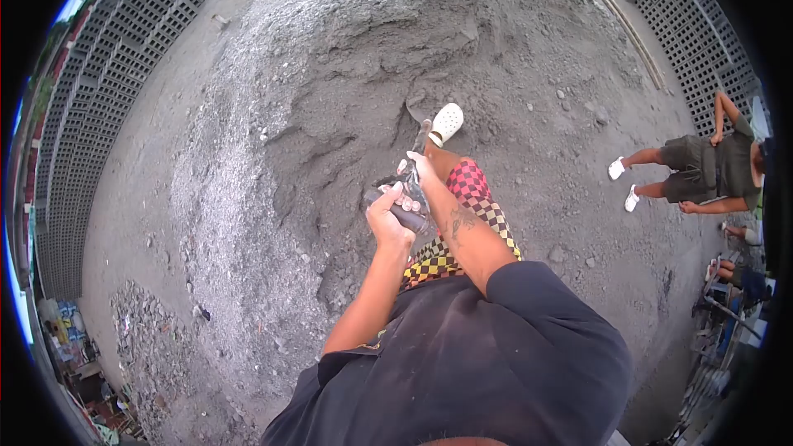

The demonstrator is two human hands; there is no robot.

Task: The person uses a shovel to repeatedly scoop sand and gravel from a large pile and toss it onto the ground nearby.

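- Grey sand and gravel make up the ground: a large sand pile [388, 74] fills the middle of the view and serves as the landmark for every position below.
- Left of the sand pile, rows of concrete blocks [99, 91] run along the edge of the yard; below them, at the lower left, lies a patch of loose rubble [149, 322].
- At the near foot of the sand pile, your left hand [388, 219] is closed around the dark grip end of the shovel handle [409, 216]. The hand is fully wrapped, fingers curled over the top.
- Just beyond it, toward the sand pile, your right hand [417, 169] is closed around the shaft of the same handle. This is the hand nearer the blade.
- Note the long axis: the shovel runs away from your body, from the left hand at the near end, through the right hand, to the shovel blade [420, 109] at the far end. The blade sits in the cut face of the sand pile.
- Your foot in a white clog [446, 122] is just beside the blade, on its right; whether it presses on the blade, you cannot tell from this view. The checked shorts [471, 198] mark that raised leg.
- Right of the sand pile, well apart from the shovel, a bystander [702, 169] in dark clothes stands on the open ground.
- Behind that person, further concrete block rows [686, 25] line the far right edge.
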